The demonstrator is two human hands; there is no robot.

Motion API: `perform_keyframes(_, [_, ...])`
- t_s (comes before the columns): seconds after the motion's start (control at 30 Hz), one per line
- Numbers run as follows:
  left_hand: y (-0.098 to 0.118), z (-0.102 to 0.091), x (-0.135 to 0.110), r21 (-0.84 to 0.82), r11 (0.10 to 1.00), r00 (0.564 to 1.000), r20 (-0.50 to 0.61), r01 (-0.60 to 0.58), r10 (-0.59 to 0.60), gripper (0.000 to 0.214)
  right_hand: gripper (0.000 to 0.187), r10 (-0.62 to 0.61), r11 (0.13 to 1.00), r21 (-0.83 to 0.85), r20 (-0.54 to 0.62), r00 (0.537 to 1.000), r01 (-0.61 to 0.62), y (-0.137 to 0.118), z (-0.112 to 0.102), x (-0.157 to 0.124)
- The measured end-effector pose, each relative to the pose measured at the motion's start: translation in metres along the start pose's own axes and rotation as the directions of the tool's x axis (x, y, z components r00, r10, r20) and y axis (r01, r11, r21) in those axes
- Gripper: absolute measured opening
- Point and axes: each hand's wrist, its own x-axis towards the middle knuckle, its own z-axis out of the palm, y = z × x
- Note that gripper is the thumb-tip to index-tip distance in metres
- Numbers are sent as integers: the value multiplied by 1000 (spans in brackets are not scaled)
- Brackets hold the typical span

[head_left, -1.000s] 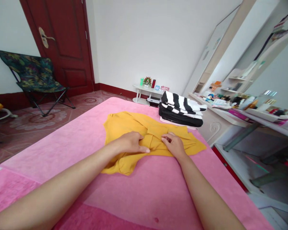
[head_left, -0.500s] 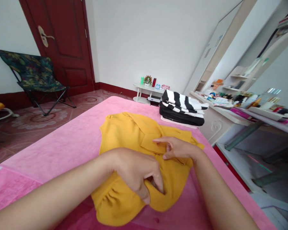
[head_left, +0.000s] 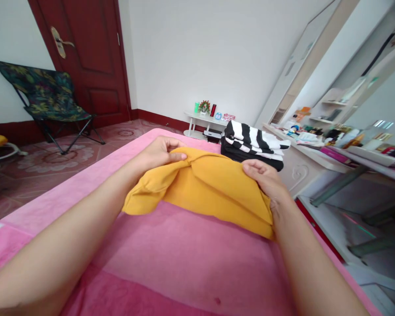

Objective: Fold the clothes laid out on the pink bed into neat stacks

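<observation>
A mustard-yellow garment, which looks like a top with a gathered hem, is bunched and partly lifted over the pink bedspread. My left hand pinches its upper left edge between thumb and fingers. At the upper right edge my right hand grips the cloth, thumb on the near side. A loose flap of the garment hangs down to the left, below my left wrist. Just behind my right hand lies a stack of folded clothes, black-and-white striped on top and black underneath.
To the right stands a dressing table crowded with bottles and small items. A low white shelf with a plant and cups is by the far wall. A patterned folding chair sits left, near the dark red door.
The garment lay spread flat; its near part is now raised and folded away from me. My left hand moved from the near hem up to the far left, and my right hand now grips the cloth.
</observation>
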Motion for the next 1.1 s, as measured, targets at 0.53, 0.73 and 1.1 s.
perform_keyframes(0.53, [-90,1,3,885,441,978,-66,149,-199,63,118,197,507,-844,310,930,174,55,12,9])
perform_keyframes(0.73, [-44,-3,-26,787,614,934,261,-59,-244,67,76,218,385,-903,292,932,193,32,29,-3])
perform_keyframes(1.1, [-8,26,-138,647,761,939,239,36,-247,40,77,87,531,-798,385,919,284,51,4,5])
